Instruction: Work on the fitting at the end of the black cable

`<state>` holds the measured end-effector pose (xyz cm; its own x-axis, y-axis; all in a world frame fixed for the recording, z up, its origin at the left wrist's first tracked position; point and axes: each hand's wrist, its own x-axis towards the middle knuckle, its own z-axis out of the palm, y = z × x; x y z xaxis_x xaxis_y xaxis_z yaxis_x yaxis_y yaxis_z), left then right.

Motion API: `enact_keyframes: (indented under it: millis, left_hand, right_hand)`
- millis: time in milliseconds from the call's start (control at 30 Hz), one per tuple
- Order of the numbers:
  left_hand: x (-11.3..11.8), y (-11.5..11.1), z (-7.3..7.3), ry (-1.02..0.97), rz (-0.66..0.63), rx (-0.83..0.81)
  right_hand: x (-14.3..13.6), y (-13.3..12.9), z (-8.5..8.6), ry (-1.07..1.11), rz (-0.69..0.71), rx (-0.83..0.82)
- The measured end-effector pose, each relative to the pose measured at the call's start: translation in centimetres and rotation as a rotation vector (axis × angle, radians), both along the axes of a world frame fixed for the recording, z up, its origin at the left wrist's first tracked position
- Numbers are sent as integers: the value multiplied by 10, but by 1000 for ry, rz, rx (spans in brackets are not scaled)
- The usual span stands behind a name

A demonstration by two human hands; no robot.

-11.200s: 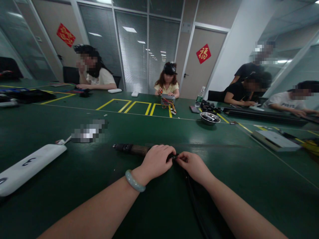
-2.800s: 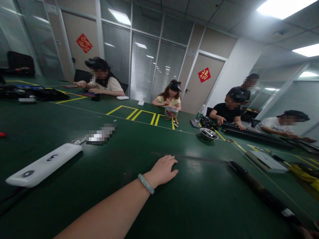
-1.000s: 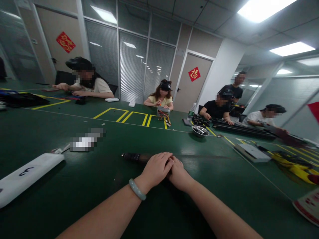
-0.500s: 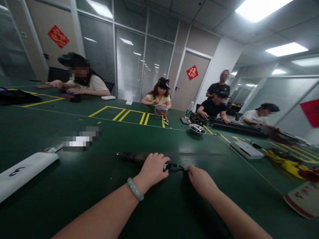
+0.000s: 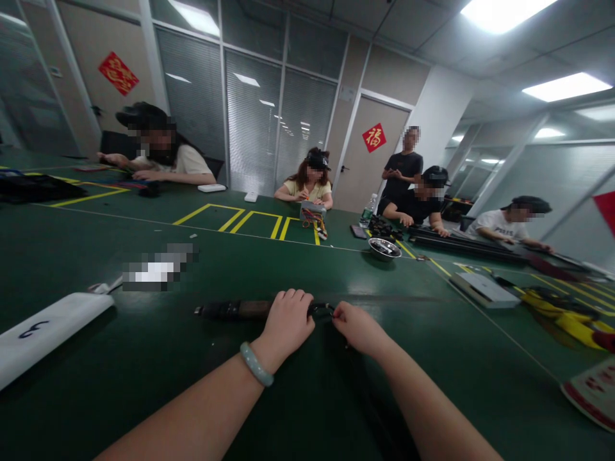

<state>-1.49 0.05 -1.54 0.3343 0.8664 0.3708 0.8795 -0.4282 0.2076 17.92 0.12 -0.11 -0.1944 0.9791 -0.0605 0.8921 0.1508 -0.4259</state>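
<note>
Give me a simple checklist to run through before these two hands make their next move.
1. Left hand wrapped over the dark, rod-shaped tool: ok.
2. Right hand with its fingertips at the thin cord by the tool's right end: ok.
3. Tool's left tip pointing away from both hands: ok.
4. White block marked 3 apart from the tool: ok.
5. Metal bowl apart from both hands: ok.
6. Cord firmly fixed to the tool: cannot tell, the joint is too small and dark.
</note>
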Motion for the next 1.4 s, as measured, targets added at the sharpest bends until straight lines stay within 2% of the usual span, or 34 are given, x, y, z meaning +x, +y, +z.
enact_keyframes:
  millis: [200, 267, 333, 400, 600, 833, 933, 1067, 1233, 1400]
  left_hand:
    - [0, 4, -1, -37, -47, -27]
    - [0, 5, -1, -38, -47, -24]
    - [0, 5, 0, -39, -57, -41]
    - [-1, 5, 1, -41, -75, -50]
    - [-3, 4, 1, -29, -112, -49]
    - [-1, 3, -1, -17, -115, -28]
    - [-1, 2, 0, -18, -121, -48]
    - [4, -2, 3, -24, -190, -58]
    - [11, -5, 1, -7, -240, -46]
    - [10, -3, -2, -30, -265, -7]
  right_hand:
    - [21, 11, -12, 685, 85, -188]
    - [24, 11, -13, 828, 78, -219]
    - [23, 11, -14, 880, 90, -228]
    - [21, 9, -16, 845, 117, -231]
    - [18, 5, -18, 466, 145, -140]
    - [16, 3, -18, 348, 119, -64]
    - [16, 1, -16, 282, 66, -13]
    - [23, 1, -10, 199, 2, 38]
    - [29, 3, -9, 221, 48, 4]
    - [30, 4, -7, 231, 29, -36]
